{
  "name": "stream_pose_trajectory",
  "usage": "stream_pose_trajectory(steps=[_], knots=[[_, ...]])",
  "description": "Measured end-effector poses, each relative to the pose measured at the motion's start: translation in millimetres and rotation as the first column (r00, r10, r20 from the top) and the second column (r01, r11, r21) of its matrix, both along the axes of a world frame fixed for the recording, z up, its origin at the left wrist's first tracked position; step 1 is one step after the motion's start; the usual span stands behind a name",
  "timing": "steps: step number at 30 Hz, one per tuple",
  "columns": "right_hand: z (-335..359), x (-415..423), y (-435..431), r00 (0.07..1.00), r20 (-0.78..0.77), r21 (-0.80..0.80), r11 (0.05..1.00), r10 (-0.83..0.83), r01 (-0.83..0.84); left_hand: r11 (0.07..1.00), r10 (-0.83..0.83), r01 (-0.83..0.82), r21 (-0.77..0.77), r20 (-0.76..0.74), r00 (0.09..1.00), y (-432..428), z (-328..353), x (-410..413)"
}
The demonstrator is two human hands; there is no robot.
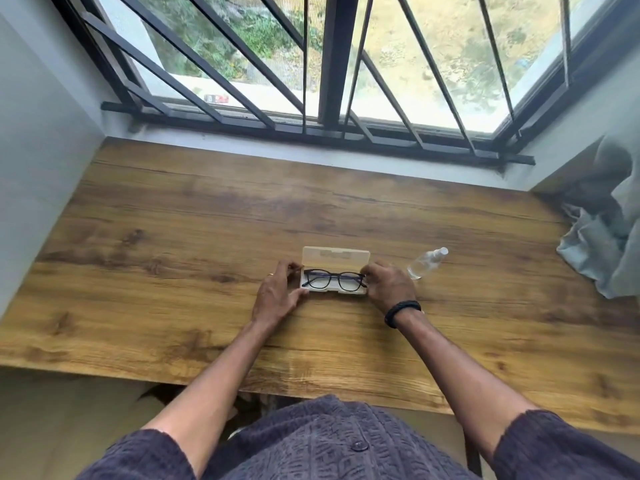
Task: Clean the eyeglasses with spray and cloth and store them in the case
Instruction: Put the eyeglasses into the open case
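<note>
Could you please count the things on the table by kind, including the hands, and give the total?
Case: 1
Glasses: 1
Spray bottle: 1
Grey fabric: 1
Hands: 2, left hand and right hand
Total: 6

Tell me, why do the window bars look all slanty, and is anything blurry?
Head view: the wide-angle lens fans the window bars outward; daylight through them lights the table softly, without hard shadows; the eyeglasses in the case look sharp, the picture's edges softer.
</note>
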State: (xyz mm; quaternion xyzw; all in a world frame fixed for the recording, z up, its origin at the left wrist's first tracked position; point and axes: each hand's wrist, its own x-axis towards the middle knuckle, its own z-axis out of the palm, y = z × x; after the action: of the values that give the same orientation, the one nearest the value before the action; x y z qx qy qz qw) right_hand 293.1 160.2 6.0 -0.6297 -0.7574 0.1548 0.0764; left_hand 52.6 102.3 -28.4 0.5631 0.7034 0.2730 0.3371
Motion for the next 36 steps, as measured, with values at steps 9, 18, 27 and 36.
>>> stream_pose_trajectory(steps=[9, 18, 27, 36], knots=[[-1, -2, 0, 0.999, -0.034, -0.029, 1.0, -0.014, 0.013, 1.0, 0.025, -0.025, 0.003, 0.006, 1.0, 0, 2, 2], [-2, 2, 4, 0.995, -0.052, -0.101, 0.992, -0.087, 0.081, 1.0, -0.009, 0.009, -0.023, -0.004, 1.0, 0, 5, 1], [-1, 6, 4, 0.932, -0.238, -0.199, 0.953, -0.273, 0.228, 0.995, -0.098, 0.098, -0.003, -0.114, 0.989, 4, 15, 7], [-2, 9, 7, 0.903, -0.288, -0.276, 0.931, -0.317, 0.239, 0.997, -0.068, 0.065, -0.031, -0.145, 0.987, 8, 19, 13]])
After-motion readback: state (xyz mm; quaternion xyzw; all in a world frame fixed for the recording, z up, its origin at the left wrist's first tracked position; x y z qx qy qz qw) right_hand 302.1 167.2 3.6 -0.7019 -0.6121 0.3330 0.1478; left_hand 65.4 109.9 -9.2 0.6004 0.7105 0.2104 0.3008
